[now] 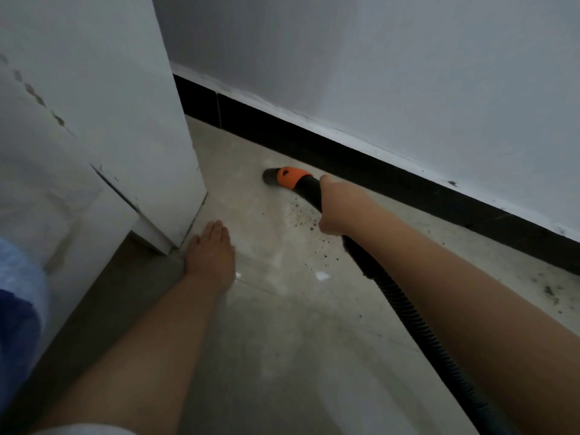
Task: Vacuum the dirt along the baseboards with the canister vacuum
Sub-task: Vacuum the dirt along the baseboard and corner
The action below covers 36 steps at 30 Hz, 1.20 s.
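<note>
Right hand (334,208) has its grip clamped round the black hose (405,302) just behind the orange collar (292,177); fingers are wrapped under the tube and hidden from view; the forearm runs in from the lower right. Left hand (210,255) lies flat on the floor (282,340), fingers together and extended, holding nothing, beside the foot of a white pillar (131,120).

Nozzle (270,176), dark grey, projects from the collar and rests on or just above the floor, near the baseboard (361,155) but apart from it; contact with the floor cannot be confirmed. The ribbed hose trails from the hand toward the lower right edge; the canister is out of view.

Floor is pale, glossy tile with a faint joint line crossing below the left hand; it carries a dusty film and smears. Dirt (307,221), as dark specks, is scattered just beside the right hand, between hose and open floor; a second patch of dark debris (549,290) lies near the baseboard at the far right; a small white fragment (322,275) sits beside the hose.

Baseboard is black, running diagonally under a white wall (408,73); its top edge shows uneven white paint. The pillar's face bears dark marks and a chipped seam. Blue cloth (18,302) shows at the left edge. Lighting is dim.
</note>
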{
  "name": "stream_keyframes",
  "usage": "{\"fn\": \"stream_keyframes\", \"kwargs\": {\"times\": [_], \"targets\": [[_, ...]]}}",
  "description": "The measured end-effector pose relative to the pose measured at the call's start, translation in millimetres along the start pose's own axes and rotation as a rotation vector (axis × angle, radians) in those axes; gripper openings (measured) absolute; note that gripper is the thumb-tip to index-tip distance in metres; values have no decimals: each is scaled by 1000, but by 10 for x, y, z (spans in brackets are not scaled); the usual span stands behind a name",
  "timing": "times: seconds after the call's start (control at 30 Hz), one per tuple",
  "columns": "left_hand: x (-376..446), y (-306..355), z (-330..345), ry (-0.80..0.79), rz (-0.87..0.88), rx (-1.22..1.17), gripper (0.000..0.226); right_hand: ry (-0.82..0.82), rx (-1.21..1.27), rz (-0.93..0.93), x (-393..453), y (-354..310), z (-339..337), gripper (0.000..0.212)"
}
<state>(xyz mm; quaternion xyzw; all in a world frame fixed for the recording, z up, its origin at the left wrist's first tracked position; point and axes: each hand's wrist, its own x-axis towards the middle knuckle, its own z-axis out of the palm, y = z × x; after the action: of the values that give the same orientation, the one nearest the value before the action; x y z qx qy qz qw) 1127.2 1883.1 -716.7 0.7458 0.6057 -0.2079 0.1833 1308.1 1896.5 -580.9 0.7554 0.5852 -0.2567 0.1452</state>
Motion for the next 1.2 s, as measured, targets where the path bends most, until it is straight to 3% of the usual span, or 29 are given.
{"fn": "stream_keyframes", "kwargs": {"times": [0.27,0.5,1.0,1.2], "targets": [[-66,113,-63,-17,18,47,51,-74,-92,26,-526,432,174,66],[-228,164,-77,-22,-22,55,44,-90,-65,-24,-851,325,431,62],[-298,-16,36,-29,-28,91,49,42,185,67,-361,-88,364,61],[-217,-27,-40,-8,-4,45,51,8,86,25,-491,-1,394,62]]}}
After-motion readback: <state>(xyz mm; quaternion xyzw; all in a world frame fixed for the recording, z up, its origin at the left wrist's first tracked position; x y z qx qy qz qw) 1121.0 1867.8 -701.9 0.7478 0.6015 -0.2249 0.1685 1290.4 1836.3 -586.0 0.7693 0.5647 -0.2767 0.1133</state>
